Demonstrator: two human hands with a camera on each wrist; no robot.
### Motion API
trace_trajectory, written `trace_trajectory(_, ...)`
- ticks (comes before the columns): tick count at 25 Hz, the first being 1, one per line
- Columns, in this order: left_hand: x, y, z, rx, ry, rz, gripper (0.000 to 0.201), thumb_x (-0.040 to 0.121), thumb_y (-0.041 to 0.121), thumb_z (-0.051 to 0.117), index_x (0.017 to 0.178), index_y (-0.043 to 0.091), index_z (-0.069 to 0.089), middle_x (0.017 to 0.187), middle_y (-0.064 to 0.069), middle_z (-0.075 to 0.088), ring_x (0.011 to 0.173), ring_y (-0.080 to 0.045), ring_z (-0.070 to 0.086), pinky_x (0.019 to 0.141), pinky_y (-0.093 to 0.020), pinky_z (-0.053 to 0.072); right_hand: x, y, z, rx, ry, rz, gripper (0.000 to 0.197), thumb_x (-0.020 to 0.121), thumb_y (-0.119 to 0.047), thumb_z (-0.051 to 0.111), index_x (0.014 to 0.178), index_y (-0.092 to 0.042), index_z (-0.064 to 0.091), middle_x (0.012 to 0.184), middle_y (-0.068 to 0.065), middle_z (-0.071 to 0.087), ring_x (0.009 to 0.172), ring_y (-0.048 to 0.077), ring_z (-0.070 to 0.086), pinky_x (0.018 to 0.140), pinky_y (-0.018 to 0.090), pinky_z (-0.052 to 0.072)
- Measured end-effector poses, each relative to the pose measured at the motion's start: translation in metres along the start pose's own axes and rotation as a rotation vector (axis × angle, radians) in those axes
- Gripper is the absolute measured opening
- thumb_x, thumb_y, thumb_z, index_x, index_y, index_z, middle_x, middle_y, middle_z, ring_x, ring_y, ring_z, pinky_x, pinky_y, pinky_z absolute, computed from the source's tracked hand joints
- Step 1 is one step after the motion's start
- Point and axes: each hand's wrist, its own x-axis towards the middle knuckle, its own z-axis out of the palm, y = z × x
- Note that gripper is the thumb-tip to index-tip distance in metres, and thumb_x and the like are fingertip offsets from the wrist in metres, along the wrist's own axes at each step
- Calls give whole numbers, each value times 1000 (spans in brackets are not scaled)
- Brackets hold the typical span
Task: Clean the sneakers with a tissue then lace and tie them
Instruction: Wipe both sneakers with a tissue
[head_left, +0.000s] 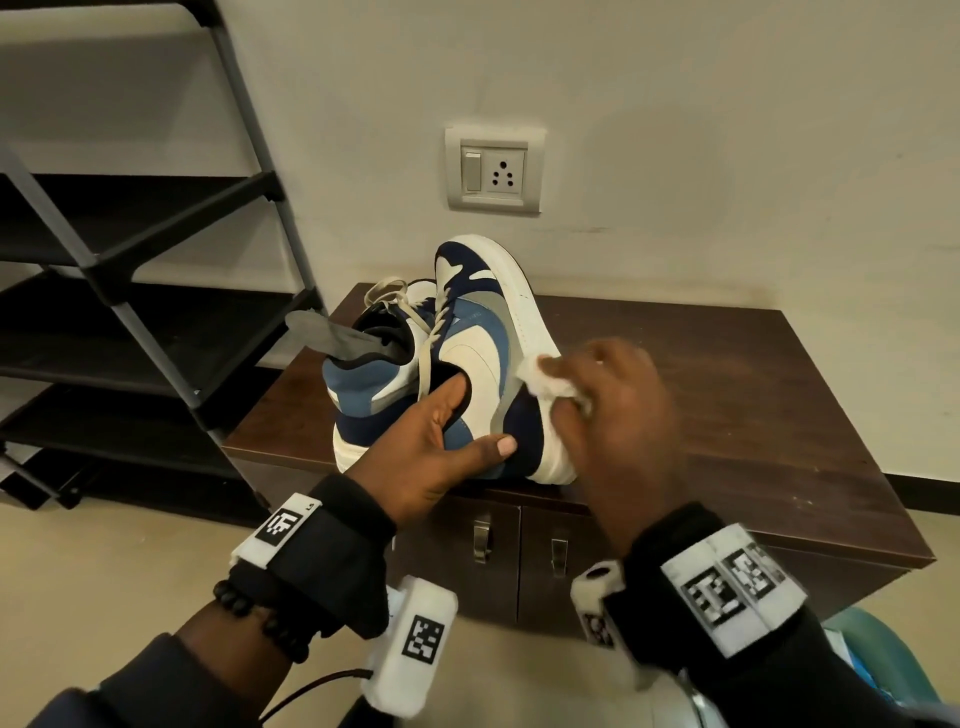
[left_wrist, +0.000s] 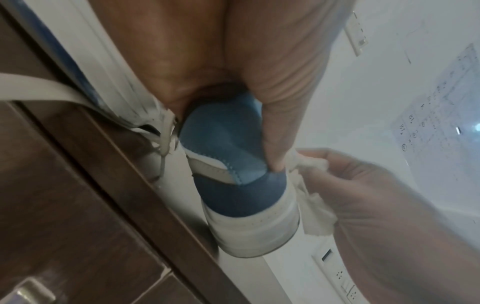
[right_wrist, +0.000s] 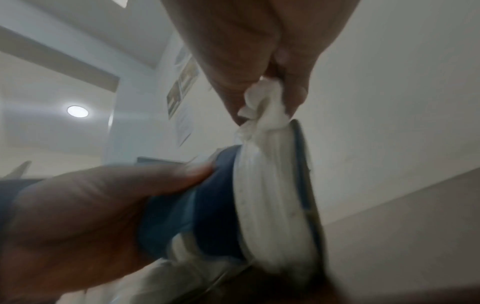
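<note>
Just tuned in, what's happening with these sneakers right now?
A person is cleaning a sneaker tipped on its side on a brown cabinet. The left hand steadies it, fingers tucked into the collar and thumb across the heel. The right hand holds a crumpled tissue in its grip, pressed against the white sole edge. The second sneaker stands behind with something grey sticking out of its opening. Both show laces, loose on the second sneaker.

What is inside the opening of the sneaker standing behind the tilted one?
A grey insole sticks out of the back sneaker. How deep it goes is hidden inside the shoe.
</note>
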Motion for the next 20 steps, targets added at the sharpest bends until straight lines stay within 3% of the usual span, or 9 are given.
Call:
trace_trajectory(2, -2, -3, -2, 48, 4, -12, 83, 78, 45, 70, 147, 20, 31, 149, 10, 40, 137, -5, 35, 116, -40, 29, 7, 10, -8, 44, 40, 140, 26, 79, -1, 64, 103, -10, 70, 99, 8, 59, 95, 26, 56, 73, 24, 40)
trace_trajectory(6, -4, 4, 0, -28, -19, 47, 46, 87, 18, 67, 129, 14, 50, 127, -1, 60, 122, -12, 54, 107, -39, 42, -11, -24, 9, 23, -87, -177, 32, 75, 1, 69, 106, -10, 69, 103, 7, 62, 97, 21, 55, 76, 20, 41)
trace_trajectory(7, -5, 5, 0, -30, -19, 47, 45, 87, 17, 66, 129, 15, 50, 128, 1, 60, 122, -9, 53, 107, -36, 42, -10, -20, 10, 12, -91, -160, 32, 75, 2, 69, 104, -9, 69, 102, 8, 62, 97, 23, 56, 75, 22, 40)
trace_trajectory(10, -5, 1, 0, 15, -1, 26, 57, 86, 29, 67, 137, 23, 42, 138, 12, 51, 128, 1, 45, 112, -30, 35, 6, 5, -2, 26, 31, 143, 27, 78, 1, 66, 102, -9, 68, 100, 8, 60, 95, 26, 57, 75, 25, 35)
trace_trajectory(11, -5, 1, 0, 7, -3, 23, 55, 86, 28, 67, 135, 25, 42, 137, 13, 52, 127, 2, 45, 111, -28, 35, 6, 4, -4, 52, 40, 147, 27, 79, 0, 65, 103, -9, 68, 101, 7, 60, 95, 24, 57, 74, 24, 36)
trace_trajectory(15, -4, 3, 0, -44, -32, 53, 42, 88, 13, 64, 127, 21, 51, 124, 6, 62, 119, -6, 55, 103, -27, 43, -13, -24, 15, 17, -83, -184, 29, 76, -2, 66, 104, -9, 68, 102, 8, 62, 97, 19, 55, 78, 18, 39)
trace_trajectory(18, -5, 4, 1, -8, -9, 61, 43, 88, 18, 65, 122, 37, 46, 124, 23, 55, 119, 12, 48, 98, -8, 37, 9, 6, 2, 51, 12, 134, 24, 77, 1, 65, 99, -8, 69, 97, 6, 60, 93, 23, 57, 71, 20, 35)
trace_trajectory(19, -6, 3, 1, -1, -4, 60, 45, 88, 19, 65, 124, 37, 45, 126, 24, 54, 120, 12, 47, 99, -8, 37, 11, 8, -2, 48, 43, 188, 23, 78, -1, 64, 99, -8, 69, 97, 6, 59, 93, 24, 57, 71, 22, 35)
trace_trajectory(20, -5, 2, 1, -5, -8, 63, 46, 88, 18, 65, 127, 33, 46, 127, 19, 57, 121, 8, 48, 102, -12, 38, 9, 1, -5, 45, 55, 140, 22, 80, -3, 63, 100, -8, 69, 98, 5, 59, 93, 23, 57, 71, 22, 37)
